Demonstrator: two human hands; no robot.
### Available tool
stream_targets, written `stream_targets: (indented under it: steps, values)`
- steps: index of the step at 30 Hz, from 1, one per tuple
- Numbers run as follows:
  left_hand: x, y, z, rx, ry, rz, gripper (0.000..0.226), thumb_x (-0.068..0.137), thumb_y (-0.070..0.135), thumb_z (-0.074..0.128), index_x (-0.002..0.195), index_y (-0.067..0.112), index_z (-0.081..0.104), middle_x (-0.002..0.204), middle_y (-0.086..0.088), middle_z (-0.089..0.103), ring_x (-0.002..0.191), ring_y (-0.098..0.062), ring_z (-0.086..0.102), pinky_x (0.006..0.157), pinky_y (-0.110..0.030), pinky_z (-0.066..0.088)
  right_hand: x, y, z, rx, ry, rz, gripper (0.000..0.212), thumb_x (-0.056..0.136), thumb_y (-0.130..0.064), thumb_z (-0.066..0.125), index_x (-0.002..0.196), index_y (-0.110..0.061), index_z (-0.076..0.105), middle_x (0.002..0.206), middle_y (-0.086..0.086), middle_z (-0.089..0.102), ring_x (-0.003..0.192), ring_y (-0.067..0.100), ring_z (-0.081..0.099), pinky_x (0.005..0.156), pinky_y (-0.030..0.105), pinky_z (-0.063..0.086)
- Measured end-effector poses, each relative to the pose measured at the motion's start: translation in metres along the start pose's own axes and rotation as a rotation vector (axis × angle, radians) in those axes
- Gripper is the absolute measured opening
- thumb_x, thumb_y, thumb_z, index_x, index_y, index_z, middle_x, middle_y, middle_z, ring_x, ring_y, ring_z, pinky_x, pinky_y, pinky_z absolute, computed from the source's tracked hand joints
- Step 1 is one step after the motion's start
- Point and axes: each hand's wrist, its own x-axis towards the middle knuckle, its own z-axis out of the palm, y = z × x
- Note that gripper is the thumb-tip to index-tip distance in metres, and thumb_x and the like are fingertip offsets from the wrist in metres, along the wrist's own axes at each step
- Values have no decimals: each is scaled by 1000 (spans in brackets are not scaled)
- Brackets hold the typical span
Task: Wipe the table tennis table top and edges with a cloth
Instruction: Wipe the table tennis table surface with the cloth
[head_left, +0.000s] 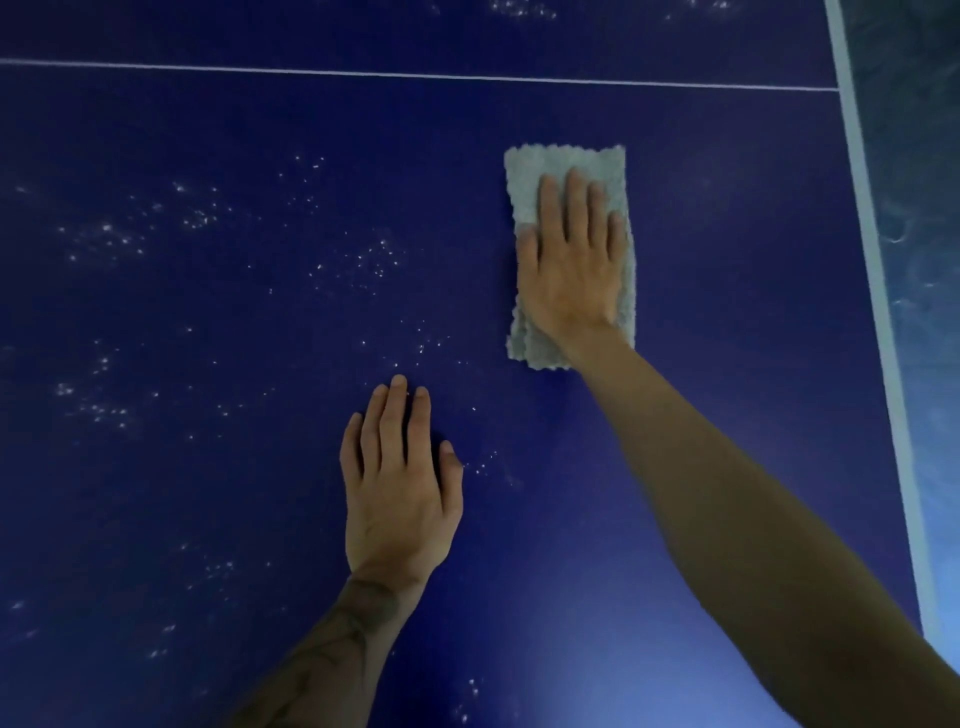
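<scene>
A dark blue table tennis table top (727, 218) fills the view. A folded grey cloth (530, 182) lies flat on it, right of centre. My right hand (571, 265) presses on the cloth with straight fingers pointing away from me. My left hand (400, 478) rests flat on the bare table surface, nearer to me and left of the cloth, holding nothing. White specks and droplets (374, 260) are scattered over the left and middle of the table.
A thin white line (415, 74) crosses the table at the far side. The white border stripe (872, 260) marks the table's right edge, with dark patterned floor (924, 208) beyond it.
</scene>
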Motion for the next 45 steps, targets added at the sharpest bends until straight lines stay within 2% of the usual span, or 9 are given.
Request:
stream_targets:
  steps: [7, 14, 21, 27, 30, 35, 41, 43, 45]
  values:
    - [0, -22, -13, -125, -7, 68, 52, 108, 30, 41, 155, 7, 43, 165, -12, 37, 154, -29, 34, 129, -49, 22, -74, -29, 12, -73, -62, -334, 63, 114, -46, 15, 172, -21, 9, 180, 7, 3, 166, 27, 1, 134, 49, 3]
    - [8, -77, -20, -20, -10, -26, 56, 108, 31, 36, 156, 3, 39, 166, -16, 32, 154, -34, 32, 129, -52, 20, -11, -30, 1, 29, -15, 72, 64, 115, -44, 19, 171, -19, 2, 179, 10, -2, 166, 30, -5, 134, 51, -2]
    - [8, -80, -15, -23, 16, -6, 55, 107, 29, 40, 157, 6, 39, 166, -14, 33, 154, -32, 32, 129, -51, 20, -43, -71, 18, -70, -72, -379, 63, 114, -47, 15, 172, -21, 9, 179, 8, 4, 166, 28, 2, 134, 49, 2]
    - [9, -82, -12, -3, 6, 3, 56, 107, 32, 38, 157, 6, 36, 166, -13, 32, 154, -31, 30, 130, -49, 18, 29, -52, 2, 2, -15, 23, 65, 114, -45, 19, 172, -19, 4, 179, 10, -1, 166, 30, -3, 134, 51, 1]
    - [10, -81, -13, 7, -8, -7, 56, 107, 32, 39, 157, 7, 37, 166, -14, 33, 154, -31, 31, 130, -50, 18, 33, -89, 6, 12, -35, -76, 65, 114, -45, 17, 172, -18, 3, 179, 10, -2, 166, 31, -4, 134, 52, 1]
    - [10, -80, -16, 13, -16, -10, 57, 105, 30, 42, 156, 5, 39, 165, -15, 35, 152, -33, 34, 129, -51, 21, -47, -81, 17, -111, -71, -496, 62, 115, -46, 18, 172, -21, 12, 179, 8, 7, 166, 28, 5, 133, 50, 8]
    - [10, -80, -14, 8, -8, -2, 56, 106, 31, 41, 156, 5, 39, 164, -15, 35, 152, -34, 33, 129, -51, 20, 6, -50, 6, -37, -16, -96, 63, 115, -46, 19, 172, -21, 6, 180, 8, 2, 166, 28, 1, 134, 51, 4]
    - [9, -81, -13, 13, 0, 0, 57, 106, 31, 40, 155, 4, 39, 164, -16, 36, 152, -34, 33, 129, -51, 20, -2, -75, 11, -29, -11, -116, 64, 114, -46, 16, 172, -20, 7, 179, 10, 3, 166, 30, 2, 134, 52, 5]
    - [9, -81, -13, 12, 9, 5, 57, 106, 31, 40, 155, 4, 40, 164, -16, 36, 152, -34, 34, 129, -50, 20, -38, -90, 21, -63, -21, -306, 64, 114, -47, 15, 172, -20, 11, 179, 10, 7, 166, 31, 5, 133, 53, 9]
